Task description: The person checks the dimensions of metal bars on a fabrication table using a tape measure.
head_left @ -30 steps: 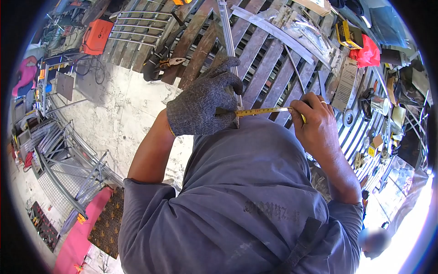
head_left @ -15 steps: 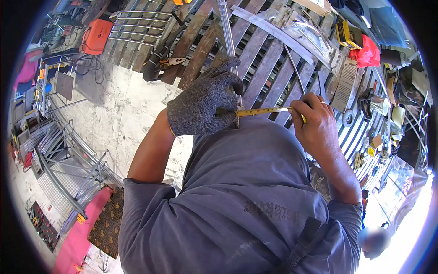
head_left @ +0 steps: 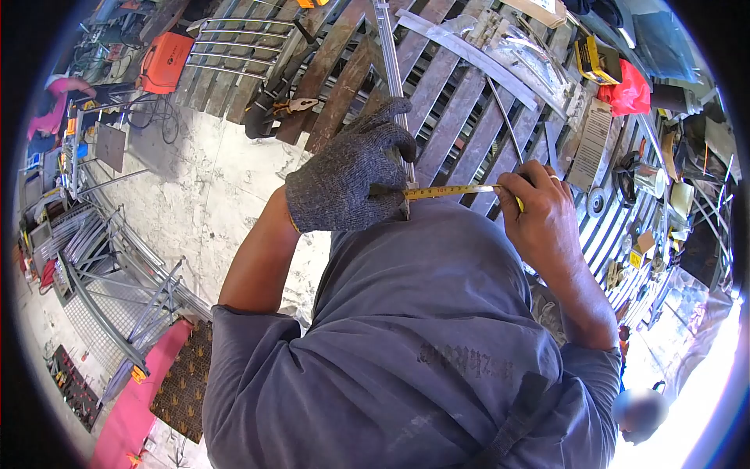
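My left hand (head_left: 351,168), in a dark grey knit glove, is closed around the near part of a long metal tube (head_left: 391,59). Its thumb side pinches the yellow blade of a tape measure (head_left: 449,190), which runs across the tube's near end. My bare right hand (head_left: 541,205), a ring on one finger, grips the other end of that blade between thumb and fingers. The blade lies nearly level between both hands, just in front of my shirt. Whatever sits inside my right palm is hidden.
Beyond my hands stretches a slatted metal table (head_left: 457,94) with a flat metal strip (head_left: 469,55), pliers (head_left: 297,105) and boxes. An orange case (head_left: 166,62) stands at far left. Metal frames (head_left: 117,273) crowd the left floor. People show at the upper left and lower right edges.
Both my hands, the tube and the tape blade hold the same position. At the upper left, the person in pink has moved, and an arm now shows there.
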